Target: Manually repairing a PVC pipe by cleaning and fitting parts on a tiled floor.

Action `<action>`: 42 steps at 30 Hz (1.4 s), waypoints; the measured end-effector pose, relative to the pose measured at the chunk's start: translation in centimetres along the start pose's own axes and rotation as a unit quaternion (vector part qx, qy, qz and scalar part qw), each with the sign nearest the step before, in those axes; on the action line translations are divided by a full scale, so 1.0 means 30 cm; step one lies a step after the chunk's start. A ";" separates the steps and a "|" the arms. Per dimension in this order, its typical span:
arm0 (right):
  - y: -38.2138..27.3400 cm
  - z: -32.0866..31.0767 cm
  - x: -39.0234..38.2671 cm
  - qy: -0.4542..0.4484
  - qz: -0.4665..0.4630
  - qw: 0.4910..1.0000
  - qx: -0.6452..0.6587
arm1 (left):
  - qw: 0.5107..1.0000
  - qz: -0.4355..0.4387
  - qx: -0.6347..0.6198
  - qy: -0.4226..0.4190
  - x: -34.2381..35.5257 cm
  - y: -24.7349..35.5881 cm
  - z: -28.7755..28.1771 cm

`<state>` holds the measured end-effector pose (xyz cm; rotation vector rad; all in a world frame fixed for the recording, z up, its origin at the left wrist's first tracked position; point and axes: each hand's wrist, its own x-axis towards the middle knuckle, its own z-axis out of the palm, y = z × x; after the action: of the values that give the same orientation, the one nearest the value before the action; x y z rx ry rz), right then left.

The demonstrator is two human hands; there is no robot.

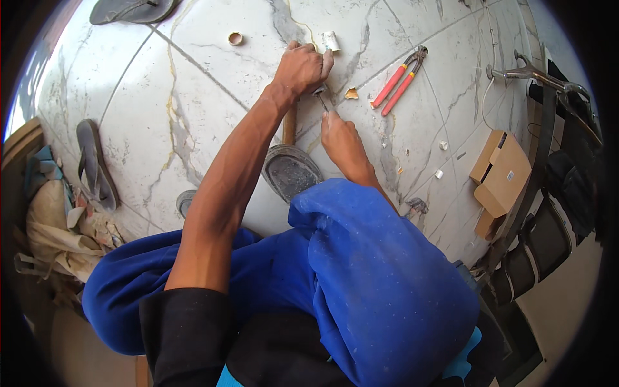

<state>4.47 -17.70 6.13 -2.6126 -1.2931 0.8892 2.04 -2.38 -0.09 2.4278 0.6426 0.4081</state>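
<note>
A small grey piece (318, 92) sits in the curled left hand (302, 68), arm (222, 180) outstretched over the floor's (138, 90) middle; the right hand (343, 138) pinches a thin metal tool (324, 102) toward it. Floor opens leftward; a box (506, 171) stands near its right edge.

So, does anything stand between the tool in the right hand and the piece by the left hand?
Nothing visible does: the thin metal tool runs from the right hand toward the small dark piece at the left hand; contact is unclear.
</note>
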 end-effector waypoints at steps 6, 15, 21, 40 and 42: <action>-0.028 0.000 0.012 0.006 0.004 1.000 -0.020 | 1.000 0.000 0.018 -0.012 0.013 -0.017 -0.003; -0.033 0.001 0.020 -0.003 0.034 0.999 -0.037 | 1.000 0.021 -0.001 -0.011 0.011 -0.017 0.007; -0.010 0.020 -0.011 -0.007 0.043 0.999 0.005 | 0.999 0.020 0.017 -0.022 -0.006 -0.024 0.012; -0.016 -0.018 0.040 0.007 0.005 1.000 0.028 | 0.998 0.057 0.025 -0.016 0.024 -0.021 -0.016; -0.016 0.006 -0.006 0.005 0.009 1.000 0.009 | 0.999 0.039 0.023 -0.021 0.007 -0.023 -0.009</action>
<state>3.95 -17.55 6.22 -2.6159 -1.2562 0.8844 1.86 -1.68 -0.28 2.5043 0.5471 0.3757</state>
